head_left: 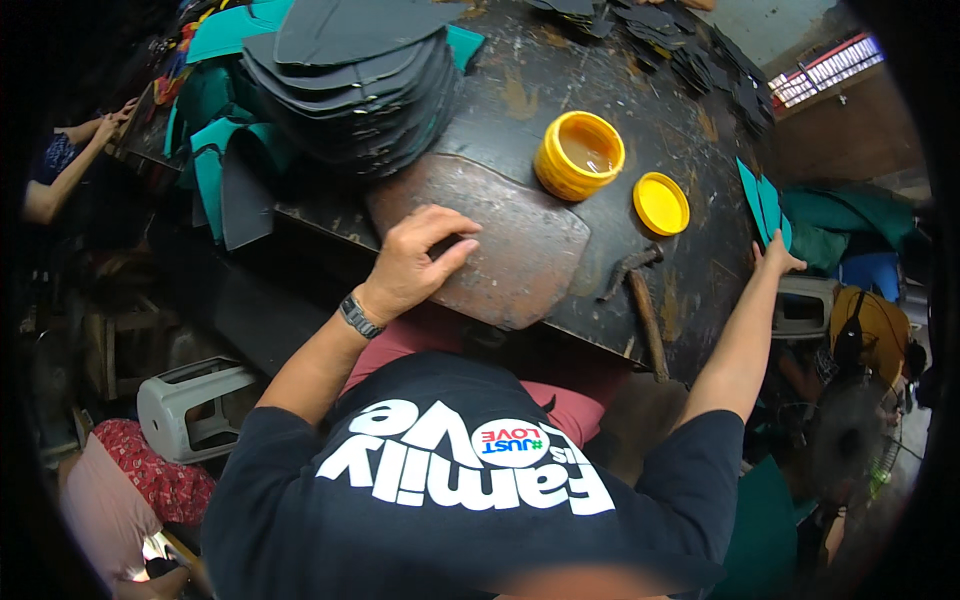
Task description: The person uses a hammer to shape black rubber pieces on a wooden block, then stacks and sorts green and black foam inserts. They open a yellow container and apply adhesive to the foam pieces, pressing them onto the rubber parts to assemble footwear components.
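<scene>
**Left hand on brown slab, right hand at teal pieces on bench edge**

Left hand (412, 262), watch on wrist, rests flat on a worn brown slab (500, 245) at the near bench (560, 75) edge. Fingers spread loosely, tips down on the slab, holding nothing.

Right hand (775, 262) is stretched out to the bench's right edge, touching the base of upright teal cut pieces (762, 203). Can't tell whether the fingers are pinching them or just against them.

Hammer (640, 295) lies between the hands, just right of the slab, handle overhanging the near edge.

Further in: open yellow jar (578, 155) with liquid inside, its yellow lid (661, 204) just beside it.

Far left: tall stack of dark grey cut pieces (355, 75), with teal sheets (225, 150) beside it.
</scene>
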Action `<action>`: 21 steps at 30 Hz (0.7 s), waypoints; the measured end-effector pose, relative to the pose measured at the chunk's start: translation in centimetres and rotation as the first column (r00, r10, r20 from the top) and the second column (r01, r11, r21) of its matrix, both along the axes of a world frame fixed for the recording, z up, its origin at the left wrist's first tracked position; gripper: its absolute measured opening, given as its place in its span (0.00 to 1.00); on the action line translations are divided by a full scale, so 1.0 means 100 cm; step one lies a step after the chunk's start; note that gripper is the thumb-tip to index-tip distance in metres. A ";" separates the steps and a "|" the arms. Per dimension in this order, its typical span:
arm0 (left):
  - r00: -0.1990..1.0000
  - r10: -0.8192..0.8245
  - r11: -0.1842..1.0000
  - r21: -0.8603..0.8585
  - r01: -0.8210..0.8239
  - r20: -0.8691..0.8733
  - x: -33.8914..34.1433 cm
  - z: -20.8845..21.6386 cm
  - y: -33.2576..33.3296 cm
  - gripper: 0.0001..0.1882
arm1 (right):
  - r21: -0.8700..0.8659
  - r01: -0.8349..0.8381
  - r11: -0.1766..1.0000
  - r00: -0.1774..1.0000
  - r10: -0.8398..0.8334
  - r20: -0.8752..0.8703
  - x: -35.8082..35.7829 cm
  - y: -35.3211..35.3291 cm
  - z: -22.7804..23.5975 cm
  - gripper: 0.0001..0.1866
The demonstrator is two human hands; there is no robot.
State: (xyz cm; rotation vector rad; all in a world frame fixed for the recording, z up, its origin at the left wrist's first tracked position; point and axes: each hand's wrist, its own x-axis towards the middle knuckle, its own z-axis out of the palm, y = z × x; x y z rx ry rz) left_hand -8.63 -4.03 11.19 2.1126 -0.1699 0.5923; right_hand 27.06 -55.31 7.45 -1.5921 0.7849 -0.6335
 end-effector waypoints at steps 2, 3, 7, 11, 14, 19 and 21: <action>0.996 -0.072 0.996 0.047 0.070 0.046 0.003 0.027 0.012 0.09 | -0.441 0.036 0.897 0.941 -0.180 -0.288 -0.005 0.015 0.017 0.56; 0.990 -0.124 0.991 0.061 0.120 0.067 0.002 0.043 0.018 0.09 | -0.643 0.008 0.766 0.851 -0.344 -0.398 -0.014 0.022 0.028 0.56; 0.916 0.057 0.874 0.423 -0.238 0.398 0.034 0.115 0.083 0.14 | -0.419 -0.603 0.679 0.725 0.685 0.068 -0.049 0.094 0.067 0.22; 0.894 0.207 0.439 0.779 -0.448 0.397 0.083 0.135 0.127 0.36 | -0.446 -0.894 0.053 0.143 0.975 -0.170 -0.103 0.206 0.076 0.35; 0.927 0.359 0.520 0.803 -0.293 0.106 0.102 0.116 0.145 0.32 | -0.785 -0.479 -0.393 0.388 0.707 -0.591 -0.131 0.278 0.072 0.34; 0.998 0.036 0.328 0.943 -0.055 0.046 0.111 0.105 0.173 0.18 | -0.569 -0.546 -0.616 0.497 0.308 -0.811 -0.140 0.323 0.092 0.30; 0.998 0.068 0.508 0.860 -0.047 0.014 0.112 0.104 0.175 0.13 | -0.634 -0.470 -0.614 0.503 0.404 -0.764 -0.141 0.323 0.104 0.31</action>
